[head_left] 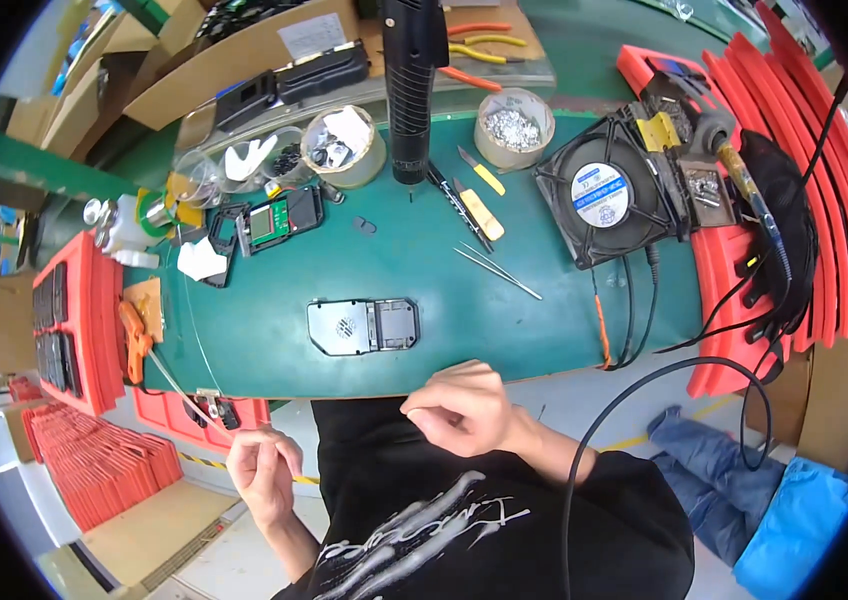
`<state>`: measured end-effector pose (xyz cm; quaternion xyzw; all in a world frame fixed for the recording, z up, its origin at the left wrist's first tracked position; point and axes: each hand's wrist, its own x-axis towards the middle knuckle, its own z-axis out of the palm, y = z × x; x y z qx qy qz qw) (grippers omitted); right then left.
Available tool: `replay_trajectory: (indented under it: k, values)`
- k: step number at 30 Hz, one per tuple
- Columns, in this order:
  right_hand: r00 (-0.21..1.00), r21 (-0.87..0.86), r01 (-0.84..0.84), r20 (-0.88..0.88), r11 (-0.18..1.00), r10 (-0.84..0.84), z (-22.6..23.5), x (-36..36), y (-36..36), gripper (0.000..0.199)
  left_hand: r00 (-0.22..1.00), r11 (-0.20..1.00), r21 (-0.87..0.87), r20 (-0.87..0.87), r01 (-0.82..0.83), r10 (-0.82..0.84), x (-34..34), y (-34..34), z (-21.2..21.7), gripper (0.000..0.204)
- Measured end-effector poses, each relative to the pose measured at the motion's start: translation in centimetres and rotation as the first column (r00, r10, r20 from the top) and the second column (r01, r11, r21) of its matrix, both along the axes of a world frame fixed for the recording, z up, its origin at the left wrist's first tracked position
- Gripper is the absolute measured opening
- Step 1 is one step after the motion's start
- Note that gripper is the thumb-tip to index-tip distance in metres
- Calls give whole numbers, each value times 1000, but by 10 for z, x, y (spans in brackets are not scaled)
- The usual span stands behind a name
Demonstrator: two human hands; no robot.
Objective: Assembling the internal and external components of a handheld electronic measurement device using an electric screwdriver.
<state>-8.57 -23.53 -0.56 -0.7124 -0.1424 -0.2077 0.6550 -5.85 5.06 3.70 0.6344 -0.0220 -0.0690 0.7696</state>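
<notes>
My left hand (262, 472) is off the table's front left edge, its fingers curled into a pinch. A thin whitish rod (189, 398) runs from the orange-handled glue gun (135, 335) to beside its fingers; whether they grip the rod is unclear. Closed loosely, my right hand (466, 408) hovers at the table's front edge. Whatever its fingers hold, if anything, is hidden. In front of the hands, a rectangular device housing (344, 328) lies flat on the green table (504, 350), with a round speaker grille on its pale left part. Neither hand touches it.
A black electric screwdriver (410, 110) hangs over the table. Behind the housing lie tweezers (499, 272) and yellow craft knives (479, 212). A fan (604, 195) stands right, near a soldering iron (744, 180). An opened device with a green board (269, 224) and a tub of screws (514, 128) sit farther back.
</notes>
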Motion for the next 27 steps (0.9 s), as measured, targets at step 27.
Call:
replay_trajectory:
  k: [27]
  values:
    - [377, -389, 170, -823, 906, -424, -312, -76, -10, 51, 815, 525, 640, -317, 561, -485, 41, 178, -366, 32]
